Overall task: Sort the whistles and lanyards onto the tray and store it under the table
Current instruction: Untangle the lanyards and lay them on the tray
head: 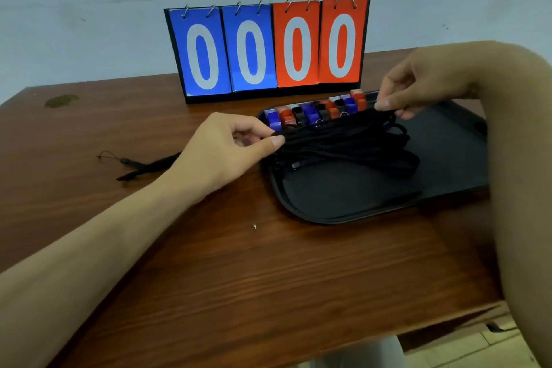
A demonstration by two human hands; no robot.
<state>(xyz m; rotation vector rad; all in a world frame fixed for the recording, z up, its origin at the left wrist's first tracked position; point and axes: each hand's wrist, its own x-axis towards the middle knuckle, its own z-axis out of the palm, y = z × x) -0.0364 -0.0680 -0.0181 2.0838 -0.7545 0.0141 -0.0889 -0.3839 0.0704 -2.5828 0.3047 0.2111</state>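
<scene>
Left hand and right hand pinch the ends of the limp, light lanyards above the tray; end holds likely prevent tangling.

- The left hand reaches in from the lower left on a bare forearm, back of the hand turned up, thumb and curled fingers pinching one end of a bundle of black cords.
- The right hand comes in from the right, its arm bent sharply at the elbow, fingers pointing down and left, thumb and fingertips pinching the bundle's other end.
- Both hands sit at roughly the same height, well apart.
</scene>
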